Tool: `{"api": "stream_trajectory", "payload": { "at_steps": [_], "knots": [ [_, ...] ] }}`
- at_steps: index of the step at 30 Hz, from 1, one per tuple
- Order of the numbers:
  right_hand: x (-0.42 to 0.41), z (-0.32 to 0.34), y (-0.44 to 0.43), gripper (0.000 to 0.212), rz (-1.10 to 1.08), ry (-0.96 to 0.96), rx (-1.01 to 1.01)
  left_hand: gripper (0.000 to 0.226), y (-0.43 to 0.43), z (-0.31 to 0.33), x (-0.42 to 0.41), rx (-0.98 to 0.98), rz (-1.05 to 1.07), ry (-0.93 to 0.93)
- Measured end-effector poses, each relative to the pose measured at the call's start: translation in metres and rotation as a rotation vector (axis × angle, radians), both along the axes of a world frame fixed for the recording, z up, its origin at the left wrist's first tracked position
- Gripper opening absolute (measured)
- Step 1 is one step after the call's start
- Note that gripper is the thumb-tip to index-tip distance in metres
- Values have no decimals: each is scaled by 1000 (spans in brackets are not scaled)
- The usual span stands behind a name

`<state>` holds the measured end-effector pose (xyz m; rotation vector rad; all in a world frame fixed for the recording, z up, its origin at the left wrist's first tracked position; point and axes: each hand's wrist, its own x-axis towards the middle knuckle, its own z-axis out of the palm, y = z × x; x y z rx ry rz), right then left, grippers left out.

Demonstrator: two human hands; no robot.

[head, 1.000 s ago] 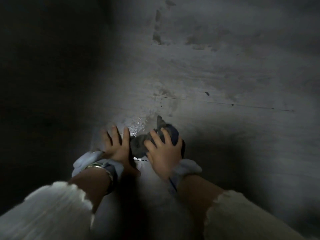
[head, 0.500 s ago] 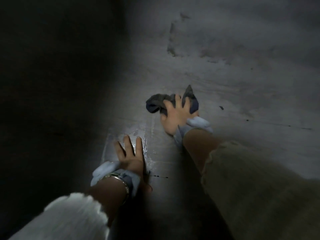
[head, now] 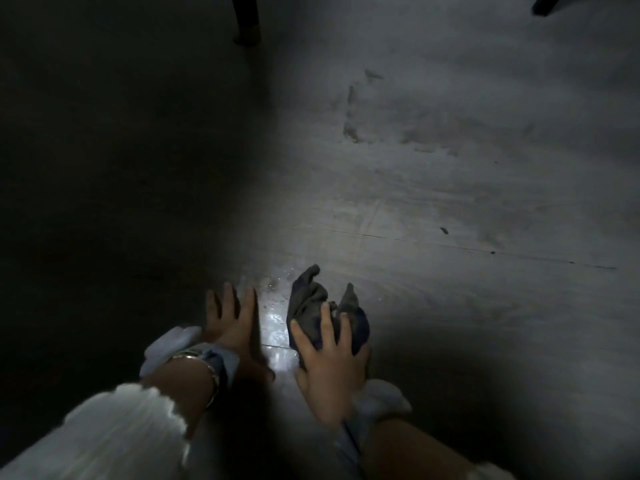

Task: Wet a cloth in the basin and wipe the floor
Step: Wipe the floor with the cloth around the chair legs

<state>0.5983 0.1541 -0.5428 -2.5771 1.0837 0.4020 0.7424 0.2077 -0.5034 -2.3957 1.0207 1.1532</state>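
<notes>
We're leaning over a grey concrete floor (head: 450, 174), dim at the edges. We're planting our left hand (head: 232, 330) flat on it, palm down, fingers straight & spread, holding nothing. Just beside it, our right hand (head: 329, 365) is bearing down on a dark cloth (head: 308, 306). The fingers are curling over the bunched lump w/ the thumb tucking in at its near-left side, so we're gripping it against the floor. Two cloth corners are poking fwd past the fingertips.

Btwn the hands a wet patch (head: 275, 323) is shining, w/ droplets glinting just ahead of it. A thin crack (head: 485, 251) is running across the floor beyond the cloth, w/ a small dark speck (head: 444, 231) lying past it.

We're wearing a metal bangle (head: 207, 368) on the left wrist, touching a pale blue cuff (head: 166, 344), and a white sleeve (head: 121, 427) is bunching up that forearm. A dark furniture leg (head: 246, 19) is standing at top left, well apart from both hands; another is showing at the top right corner.
</notes>
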Motion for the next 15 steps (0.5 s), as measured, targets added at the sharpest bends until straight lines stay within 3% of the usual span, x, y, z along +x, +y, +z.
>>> {"api": "stream_trajectory", "payload": {
  "at_steps": [4, 6, 9, 15],
  "knots": [
    [35, -11, -20, 48, 75, -77, -78, 145, 1, -14, 1, 55, -29, 6],
    [67, -15, -48, 51, 155, -60, -24, 147, 1, -17, 3, 52, -13, 26],
    [124, -9, -97, 56, 83, 40, 151, 152, 7, -27, 7, 49, 3, 18],
    [151, -11, -123, 53, 65, 51, 128, 151, 7, -25, 10, 32, 25, 44]
  ]
}}
